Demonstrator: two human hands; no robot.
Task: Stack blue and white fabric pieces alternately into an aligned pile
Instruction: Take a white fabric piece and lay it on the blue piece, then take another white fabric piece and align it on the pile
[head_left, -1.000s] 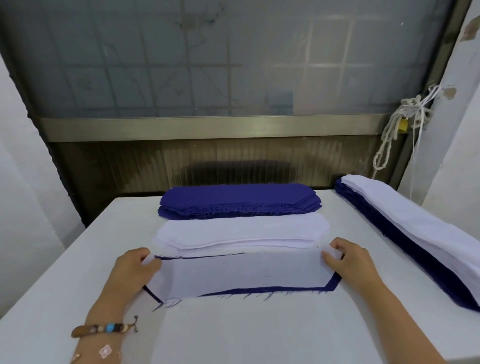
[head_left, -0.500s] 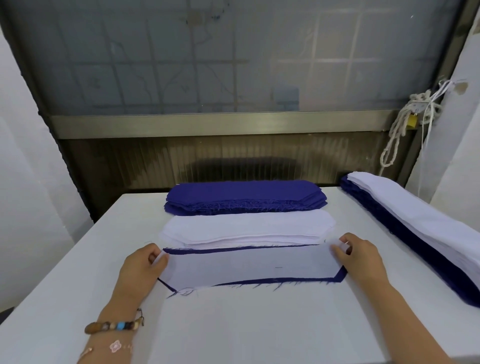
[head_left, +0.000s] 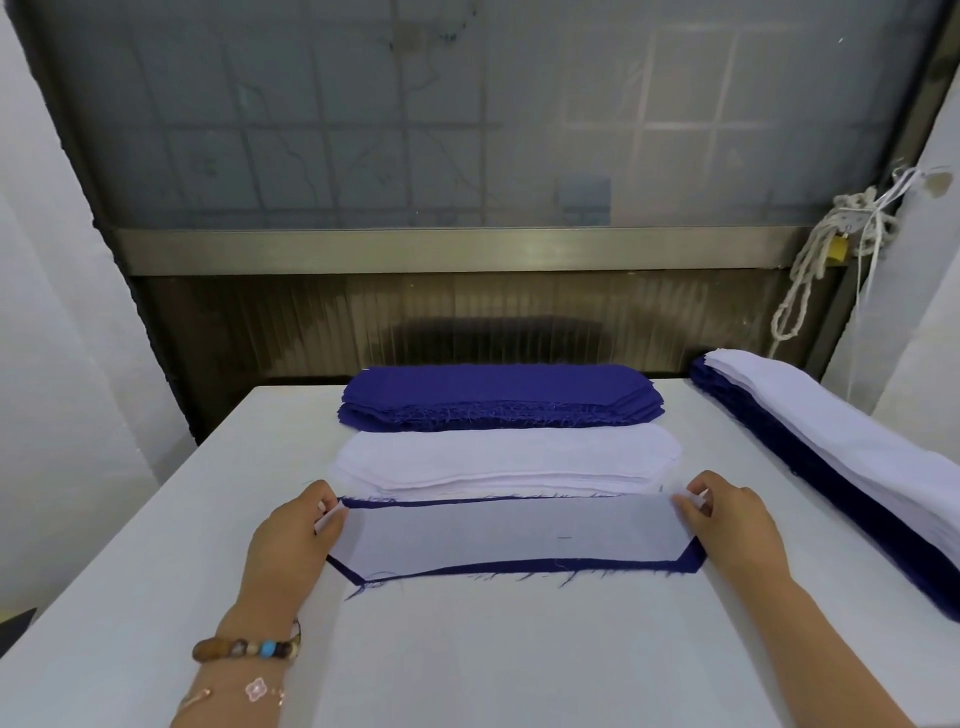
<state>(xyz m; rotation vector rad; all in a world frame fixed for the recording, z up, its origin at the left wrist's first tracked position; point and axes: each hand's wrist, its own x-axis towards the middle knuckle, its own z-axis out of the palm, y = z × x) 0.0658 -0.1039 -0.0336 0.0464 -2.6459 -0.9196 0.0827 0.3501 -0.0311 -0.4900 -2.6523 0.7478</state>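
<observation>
A thin white fabric piece (head_left: 511, 532) lies on a blue fabric piece (head_left: 519, 567) in the middle of the table, with a blue border showing along the front and back edges. My left hand (head_left: 293, 543) pinches the white piece's left end. My right hand (head_left: 730, 519) pinches its right end. Just behind lies a stack of white pieces (head_left: 506, 457), and behind that a stack of blue pieces (head_left: 501, 397).
A long pile of blue and white fabric (head_left: 841, 478) runs along the right side of the white table (head_left: 519, 660). A metal-framed window stands behind the table, and knotted white rope (head_left: 826, 260) hangs at the right.
The white piece has shifted slightly backward on the blue one, so more blue shows along the front edge. Both hands keep their pinch on its ends.
</observation>
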